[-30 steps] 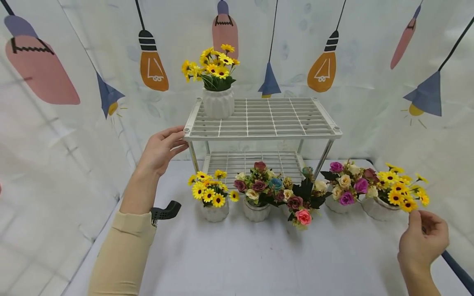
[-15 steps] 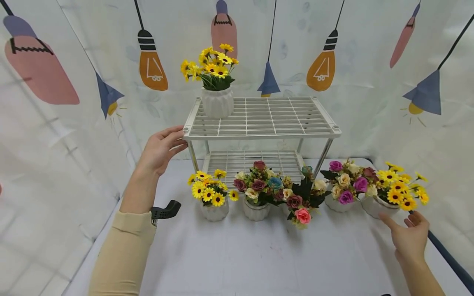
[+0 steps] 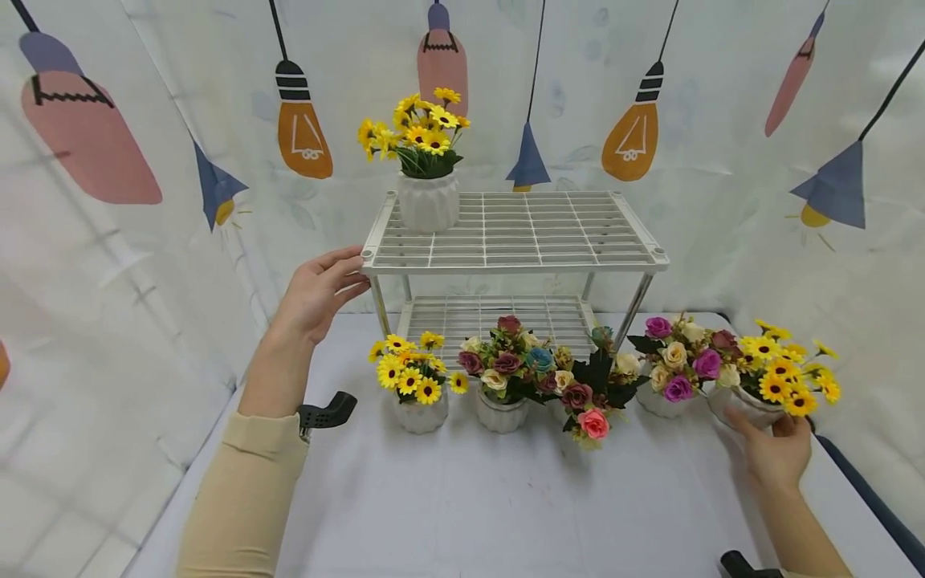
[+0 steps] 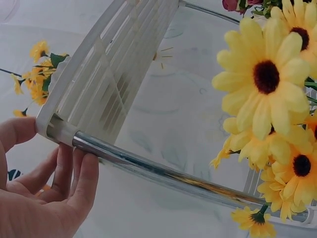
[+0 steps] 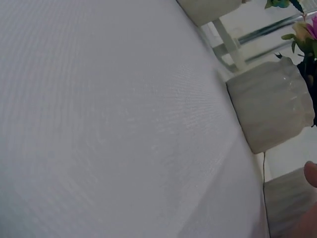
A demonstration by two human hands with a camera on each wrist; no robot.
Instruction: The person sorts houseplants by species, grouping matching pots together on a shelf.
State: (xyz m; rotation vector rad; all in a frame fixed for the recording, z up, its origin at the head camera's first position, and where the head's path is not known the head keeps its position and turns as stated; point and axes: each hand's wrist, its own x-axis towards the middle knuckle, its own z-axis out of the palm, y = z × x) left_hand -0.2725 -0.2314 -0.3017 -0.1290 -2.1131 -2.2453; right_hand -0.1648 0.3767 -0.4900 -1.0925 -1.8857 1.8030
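Observation:
My left hand (image 3: 318,295) grips the front left corner of a white two-tier wire shelf (image 3: 535,268), its thumb on the top edge and its fingertips by the metal post (image 4: 148,163). At the far right my right hand (image 3: 776,453) holds a white pot (image 3: 746,406) of yellow daisies (image 3: 784,377), with the thumb on one side and fingers on the other. In the right wrist view only the thumb (image 5: 311,173) and a bit of the hand show beside that pot. Another pot of yellow daisies (image 3: 429,201) stands on the upper tier's left end.
Along the shelf's front stand a daisy pot (image 3: 421,413), a rose pot (image 3: 501,411) and a rose bunch (image 3: 594,401) hanging forward. A pot of purple and cream roses (image 3: 663,401) sits left of my right hand. White cloth (image 3: 506,506) covers the table.
My right hand has moved left and inward from beside the daisies, opened, then taken hold of the pot at the far right. The left hand stays on the shelf corner.

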